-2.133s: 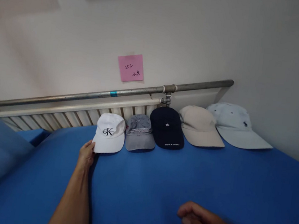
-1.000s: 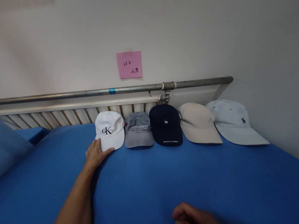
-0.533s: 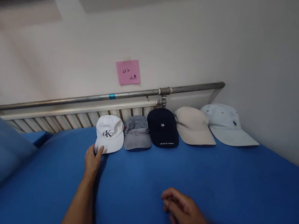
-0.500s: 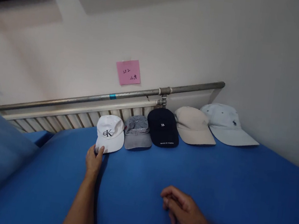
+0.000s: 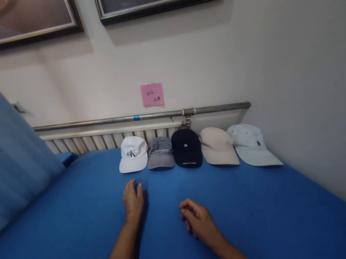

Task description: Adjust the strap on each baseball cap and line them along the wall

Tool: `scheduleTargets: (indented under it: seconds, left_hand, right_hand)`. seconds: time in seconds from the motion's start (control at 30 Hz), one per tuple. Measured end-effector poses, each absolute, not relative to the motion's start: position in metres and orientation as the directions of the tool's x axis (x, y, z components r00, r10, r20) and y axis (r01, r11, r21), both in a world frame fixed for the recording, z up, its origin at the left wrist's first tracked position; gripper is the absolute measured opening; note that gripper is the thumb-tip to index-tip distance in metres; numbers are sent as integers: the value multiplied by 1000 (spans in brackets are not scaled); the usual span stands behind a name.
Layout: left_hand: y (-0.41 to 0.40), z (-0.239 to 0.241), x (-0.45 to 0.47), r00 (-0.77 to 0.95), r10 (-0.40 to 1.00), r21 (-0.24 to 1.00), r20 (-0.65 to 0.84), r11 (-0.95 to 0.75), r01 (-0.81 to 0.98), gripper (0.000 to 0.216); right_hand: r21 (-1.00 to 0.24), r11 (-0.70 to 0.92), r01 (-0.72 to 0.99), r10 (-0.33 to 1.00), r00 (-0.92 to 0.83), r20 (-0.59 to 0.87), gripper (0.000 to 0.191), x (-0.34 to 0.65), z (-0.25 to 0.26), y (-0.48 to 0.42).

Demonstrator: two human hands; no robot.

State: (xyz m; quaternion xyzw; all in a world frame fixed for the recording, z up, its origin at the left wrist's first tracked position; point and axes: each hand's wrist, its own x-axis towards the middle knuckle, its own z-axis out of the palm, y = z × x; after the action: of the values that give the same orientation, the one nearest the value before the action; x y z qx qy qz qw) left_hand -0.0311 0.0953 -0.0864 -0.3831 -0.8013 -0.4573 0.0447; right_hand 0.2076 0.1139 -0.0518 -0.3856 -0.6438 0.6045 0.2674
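Note:
Several baseball caps stand in a row along the back of a blue-covered surface. At the left end is a white cap (image 5: 133, 158) with black letters. Beside it sits a grey cap (image 5: 161, 155), then a black cap (image 5: 187, 149) with small white lettering. A beige cap (image 5: 219, 147) and a pale blue cap (image 5: 254, 146) with a small dark emblem finish the row on the right. My left hand (image 5: 133, 198) is open just in front of the white cap, apart from it. Farther right, my right hand (image 5: 196, 218) hovers with loosely curled fingers, holding nothing.
The blue cover (image 5: 87, 211) spreads across the surface. Behind the caps are a white radiator (image 5: 105, 141) and a metal pipe (image 5: 110, 122). A pink note (image 5: 152, 94) is stuck on the wall, below framed pictures (image 5: 162, 8). A blue curtain (image 5: 1, 167) hangs at left.
My left hand has let go of the white cap's brim and drawn back toward me and to the right. The view has tilted up, showing more of the framed pictures.

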Motion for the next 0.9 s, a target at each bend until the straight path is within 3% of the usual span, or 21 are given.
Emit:
scheduleTargets:
  seconds: [0.47,0.9]
  left_hand:
    - [69,-86,77,-405,783,661,473,-11,751,25]
    - [66,-90,75,-414,806,689,423,11,725,23]
  right_hand:
    - [-981,106,162,819,-573,-6,11,217,-65,96]
    - [-973,147,175,733,-680,-12,10,242,-61,83]
